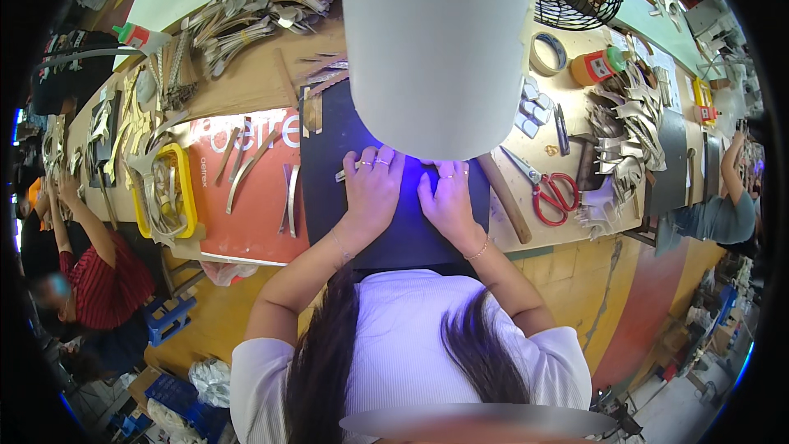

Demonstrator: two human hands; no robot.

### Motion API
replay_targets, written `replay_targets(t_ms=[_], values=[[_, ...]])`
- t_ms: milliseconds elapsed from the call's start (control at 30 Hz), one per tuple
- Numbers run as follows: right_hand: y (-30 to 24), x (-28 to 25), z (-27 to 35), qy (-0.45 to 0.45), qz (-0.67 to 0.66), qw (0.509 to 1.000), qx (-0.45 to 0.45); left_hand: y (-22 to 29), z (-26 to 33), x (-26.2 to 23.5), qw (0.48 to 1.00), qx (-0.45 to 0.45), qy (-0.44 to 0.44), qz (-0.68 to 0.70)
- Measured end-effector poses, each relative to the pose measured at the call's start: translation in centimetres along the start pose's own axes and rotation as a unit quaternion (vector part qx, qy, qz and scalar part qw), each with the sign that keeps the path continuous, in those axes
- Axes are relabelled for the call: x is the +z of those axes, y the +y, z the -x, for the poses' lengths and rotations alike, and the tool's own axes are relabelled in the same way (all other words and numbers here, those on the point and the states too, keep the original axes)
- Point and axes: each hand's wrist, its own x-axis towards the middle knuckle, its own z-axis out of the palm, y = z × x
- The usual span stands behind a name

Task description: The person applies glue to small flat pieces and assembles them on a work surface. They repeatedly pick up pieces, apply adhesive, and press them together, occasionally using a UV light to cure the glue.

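Head view, looking down on a long workbench [246, 86]. Both of the person's hands lie side by side on a dark mat [394, 230]. The left hand [371, 189] is flat, fingers extended and spread, pressing down; a small pale strip [340, 174] shows just beside its fingertips. The right hand [448, 197] rests with fingers curled down onto the mat, gripping nothing visible. A large white lamp shade [436, 49] hides whatever sits beyond the fingertips. Red-handled scissors [552, 193] and a wooden stick [505, 199] lie to the right.

Scissors [555, 193] lie right of the mat [394, 230], tray [168, 197] left.
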Motion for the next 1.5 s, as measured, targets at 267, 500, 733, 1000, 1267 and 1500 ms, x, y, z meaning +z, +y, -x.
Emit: replay_targets(t_ms=[267,500,733,1000,1267,1500], values=[[0.3,0.5,-1.4,0.034,0.012,0.999,0.001,0.3,-0.6,0.4,0.999,-0.045,-0.003,0.000],[0.9,0.6,-1.1,0.014,0.014,0.999,-0.025,1.0,-0.8,0.5,0.999,-0.055,-0.002,-0.003],[0.9,0.4,-1.4,-0.014,-0.009,1.000,-0.013,0.8,-0.8,0.5,0.999,-0.049,-0.006,0.009],[1.4,-5.1,-3.0,0.028,-0.033,0.999,0.027,1.2,-1.2,0.6,0.995,-0.075,-0.064,-0.008],[9.6,-13.0,-3.9,0.093,0.203,0.963,0.154,1.3,-1.6,0.6,0.999,-0.036,-0.021,-0.031],[11.4,-11.8,-4.6,0.009,0.340,0.940,0.017,1.3,-1.7,0.7,0.998,-0.043,-0.041,-0.038]])
